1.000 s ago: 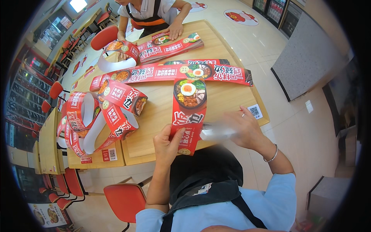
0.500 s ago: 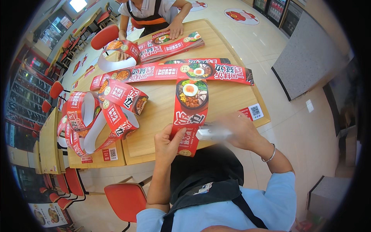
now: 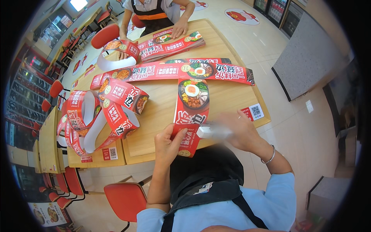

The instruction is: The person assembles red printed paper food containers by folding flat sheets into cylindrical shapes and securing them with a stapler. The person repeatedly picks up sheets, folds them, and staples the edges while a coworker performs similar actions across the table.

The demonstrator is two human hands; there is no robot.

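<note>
A red printed paper strip (image 3: 193,94) with a food picture runs from the middle of the table toward me. My left hand (image 3: 167,141) pinches its near end, thumb on top, at the front edge of the table. In my right hand (image 3: 246,133) is a white stapler (image 3: 210,132), smeared by motion, with its jaw at the strip's right edge. Whether the jaw is closed on the paper I cannot tell. Beyond lie more flat red strips (image 3: 164,71), across the far end of the held one. Several red paper loops (image 3: 118,116) are heaped on the left.
Across the wooden table (image 3: 228,104) a person in an apron rests a hand (image 3: 180,28) on a stack of strips (image 3: 174,49). Another paper loop (image 3: 101,62) stands beside that stack. A red chair (image 3: 125,201) is at my left, and a grey panel (image 3: 309,58) stands to the right.
The strip has shifted slightly and its near end now looks folded or overlapped at my left thumb. My hands stay almost in place. The person opposite has leaned back a little.
</note>
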